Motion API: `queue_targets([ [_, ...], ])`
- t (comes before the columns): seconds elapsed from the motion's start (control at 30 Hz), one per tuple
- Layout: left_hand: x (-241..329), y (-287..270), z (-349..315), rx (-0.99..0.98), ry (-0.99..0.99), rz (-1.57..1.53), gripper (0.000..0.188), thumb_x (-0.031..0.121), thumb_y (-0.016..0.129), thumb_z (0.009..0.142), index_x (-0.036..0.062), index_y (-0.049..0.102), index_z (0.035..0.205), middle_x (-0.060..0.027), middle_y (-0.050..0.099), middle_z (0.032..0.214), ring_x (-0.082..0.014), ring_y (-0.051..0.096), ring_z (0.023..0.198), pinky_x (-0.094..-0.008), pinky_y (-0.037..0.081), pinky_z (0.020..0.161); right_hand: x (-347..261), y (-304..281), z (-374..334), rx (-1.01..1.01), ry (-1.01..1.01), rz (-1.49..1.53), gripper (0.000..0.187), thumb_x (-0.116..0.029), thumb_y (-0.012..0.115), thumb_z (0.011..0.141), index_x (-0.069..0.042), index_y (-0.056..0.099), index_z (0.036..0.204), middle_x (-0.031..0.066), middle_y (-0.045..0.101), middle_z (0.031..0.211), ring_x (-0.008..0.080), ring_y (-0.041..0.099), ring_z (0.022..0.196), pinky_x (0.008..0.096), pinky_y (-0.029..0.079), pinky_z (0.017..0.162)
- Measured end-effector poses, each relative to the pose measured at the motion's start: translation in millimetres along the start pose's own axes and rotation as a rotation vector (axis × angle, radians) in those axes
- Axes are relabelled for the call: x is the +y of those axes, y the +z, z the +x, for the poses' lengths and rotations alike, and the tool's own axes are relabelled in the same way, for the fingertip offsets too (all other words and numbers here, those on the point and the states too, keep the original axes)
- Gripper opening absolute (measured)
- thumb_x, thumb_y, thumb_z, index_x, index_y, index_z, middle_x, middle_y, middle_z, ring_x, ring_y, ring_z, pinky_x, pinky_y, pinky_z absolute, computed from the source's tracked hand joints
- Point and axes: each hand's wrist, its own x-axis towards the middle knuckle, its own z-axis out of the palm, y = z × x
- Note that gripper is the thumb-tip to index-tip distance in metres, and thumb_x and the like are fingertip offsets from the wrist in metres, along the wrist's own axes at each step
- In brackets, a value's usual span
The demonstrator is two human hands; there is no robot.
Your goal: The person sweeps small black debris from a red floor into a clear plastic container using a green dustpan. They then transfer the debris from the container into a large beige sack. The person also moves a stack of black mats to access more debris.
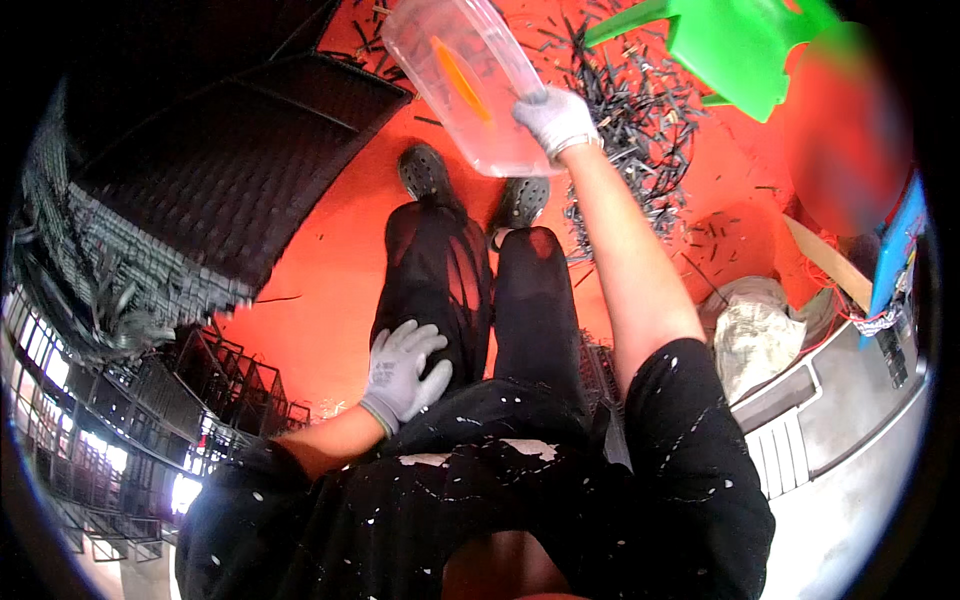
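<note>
My right hand (560, 122), in a pale work glove, grips the right edge of a clear plastic tub (440, 85), held out ahead over the red floor. An orange-handled tool (461, 80) shows in or through the tub; its exact kind I cannot make out. Resting on my left thigh is my gloved left hand (405, 375), fingers spread, holding nothing. To the left stands a large black woven piece (215, 165), like wicker furniture, with loose strand ends (190, 285) along its near edge.
Black strip offcuts (635, 140) lie heaped on the red floor (335, 260) beyond my right arm. A green plastic chair (735, 50) stands at the far right. Nearer are a pale sack (757, 335) and a white metal frame (785, 450). Dark metal frames (225, 385) stack up at left.
</note>
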Motion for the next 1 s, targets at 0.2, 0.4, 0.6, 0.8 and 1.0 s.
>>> queue_targets([
  [0.2,-32,-13,4,-0.059,0.004,-0.121,0.033,0.027,0.067,0.080,0.0097,0.065,0.108,-0.0127,0.060,0.124,-0.0371,0.048,0.122,-0.0503,0.035,0.102,-46,29,83,-0.025,-0.062,-0.126,0.045,-0.041,0.053,0.082,-0.006,0.068,0.107,0.0218,0.065,0.105,0.0378,0.063,0.099,0.0423,0.050,0.088],
  [0.4,-50,-32,16,-0.109,0.010,-0.161,0.035,0.029,0.067,0.080,0.0113,0.065,0.110,-0.0111,0.060,0.124,-0.0372,0.047,0.122,-0.0482,0.034,0.104,-50,77,189,0.154,0.087,-0.095,0.029,-0.025,0.052,0.085,-0.008,0.071,0.099,0.0185,0.068,0.102,0.0305,0.067,0.095,0.0388,0.054,0.077],
  [0.6,-50,-29,13,-0.120,-0.024,-0.179,0.034,0.029,0.067,0.080,0.0130,0.065,0.110,-0.0091,0.059,0.125,-0.0347,0.046,0.124,-0.0491,0.032,0.105,91,90,88,0.372,0.564,0.043,0.033,-0.038,0.054,0.085,-0.011,0.072,0.094,0.0181,0.069,0.095,0.0339,0.066,0.095,0.0417,0.051,0.083],
  [0.8,-57,-19,11,-0.134,0.000,-0.161,0.033,0.030,0.068,0.080,0.0136,0.066,0.109,-0.0087,0.059,0.125,-0.0345,0.046,0.125,-0.0502,0.032,0.105,80,102,-11,0.698,0.510,0.694,0.030,-0.029,0.072,0.076,-0.005,0.071,0.095,0.0154,0.069,0.078,0.0184,0.068,0.072,0.0304,0.051,0.070],
  [1.0,-50,-26,18,-0.125,0.009,-0.163,0.033,0.027,0.068,0.080,0.0130,0.065,0.110,-0.0095,0.060,0.124,-0.0362,0.048,0.122,-0.0501,0.034,0.103,7,125,121,0.036,-0.233,-0.485,0.035,-0.037,0.053,0.085,-0.009,0.069,0.097,0.0176,0.067,0.103,0.0356,0.064,0.097,0.0455,0.051,0.082],
])
